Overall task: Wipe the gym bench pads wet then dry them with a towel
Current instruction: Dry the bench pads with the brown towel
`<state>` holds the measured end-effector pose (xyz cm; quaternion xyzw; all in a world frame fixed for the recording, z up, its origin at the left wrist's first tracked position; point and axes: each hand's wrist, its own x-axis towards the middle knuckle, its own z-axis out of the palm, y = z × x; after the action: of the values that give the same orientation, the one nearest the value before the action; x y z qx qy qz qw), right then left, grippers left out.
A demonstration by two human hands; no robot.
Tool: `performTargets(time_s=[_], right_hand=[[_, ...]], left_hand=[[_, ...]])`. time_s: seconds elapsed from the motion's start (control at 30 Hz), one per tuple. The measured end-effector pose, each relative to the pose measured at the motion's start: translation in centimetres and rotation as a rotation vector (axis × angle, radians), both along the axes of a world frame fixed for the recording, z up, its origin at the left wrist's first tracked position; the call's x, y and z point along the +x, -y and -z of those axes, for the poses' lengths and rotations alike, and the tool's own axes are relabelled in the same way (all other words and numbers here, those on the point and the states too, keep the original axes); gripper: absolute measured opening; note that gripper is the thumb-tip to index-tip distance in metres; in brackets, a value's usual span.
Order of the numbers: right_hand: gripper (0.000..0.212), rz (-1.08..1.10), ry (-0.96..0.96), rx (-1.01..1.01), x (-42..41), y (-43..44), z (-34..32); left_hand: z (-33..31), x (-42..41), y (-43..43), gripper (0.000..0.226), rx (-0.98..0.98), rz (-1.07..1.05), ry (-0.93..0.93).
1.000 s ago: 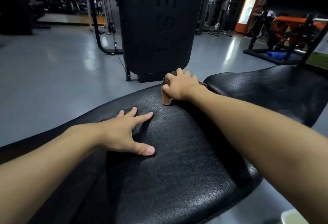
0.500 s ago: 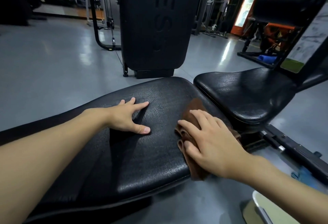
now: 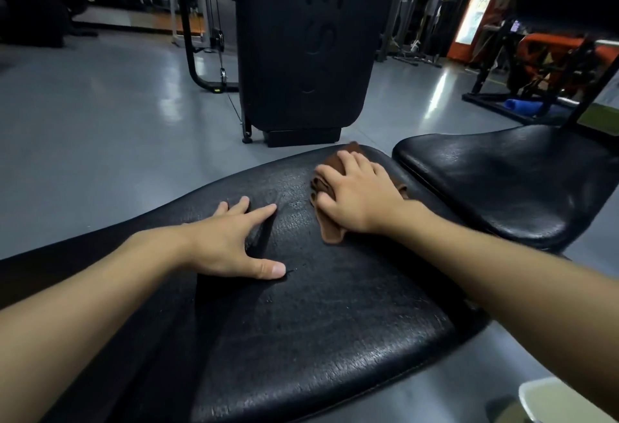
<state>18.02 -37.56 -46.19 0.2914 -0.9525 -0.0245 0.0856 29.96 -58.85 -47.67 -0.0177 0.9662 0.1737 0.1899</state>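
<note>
A long black bench pad [image 3: 318,322] fills the lower middle of the view, its textured surface glistening with wet streaks. My right hand [image 3: 358,198] presses a folded brown cloth [image 3: 330,233] flat onto the pad near its far right end. My left hand [image 3: 231,241] rests palm down on the pad with fingers spread, a hand's width to the left of the cloth. A second black seat pad [image 3: 502,188] lies just beyond the gap on the right.
A tall black weight-stack machine [image 3: 301,47] stands on the grey floor right behind the bench. More gym frames and a blue roll [image 3: 522,106] sit at the far right. A pale bucket rim [image 3: 562,399] shows at the bottom right corner.
My right hand has slid the cloth from the pad's near edge back up toward its far end. The left hand has stayed planted in the same spot.
</note>
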Motion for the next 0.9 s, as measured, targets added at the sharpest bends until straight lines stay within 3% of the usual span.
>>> performTargets(time_s=[0.17,0.33,0.43,0.63,0.77,0.83,0.9], right_hand=[[0.058,0.071,0.071,0.01,-7.0,5.9,-0.5],[0.052,0.079,0.078,0.009,-7.1,6.6,-0.5],[0.055,-0.005,0.048,0.01,-3.9,4.3,-0.3],[0.066,-0.135,-0.021,-0.01,6.6,-2.6,0.4],[0.056,-0.157,-0.051,-0.043,13.4,-6.7,1.1],[0.062,-0.174,-0.007,-0.039,15.3,-7.6,1.0],[0.065,-0.219,0.154,-0.217,15.4,-8.4,-0.1]], left_hand=[[0.4,-0.2,0.3,0.133,0.02,-0.006,-0.018],[0.4,-0.1,0.0,0.127,0.028,-0.026,-0.046],[-0.1,0.0,-0.2,0.123,0.037,-0.029,-0.047],[-0.3,0.3,-0.1,0.141,0.06,-0.032,-0.045],[-0.8,0.8,-0.7,0.145,0.08,-0.072,-0.047],[-1.2,1.4,-1.5,0.133,0.046,-0.089,-0.06],[-1.8,2.6,-3.3,0.102,0.051,-0.092,-0.133]])
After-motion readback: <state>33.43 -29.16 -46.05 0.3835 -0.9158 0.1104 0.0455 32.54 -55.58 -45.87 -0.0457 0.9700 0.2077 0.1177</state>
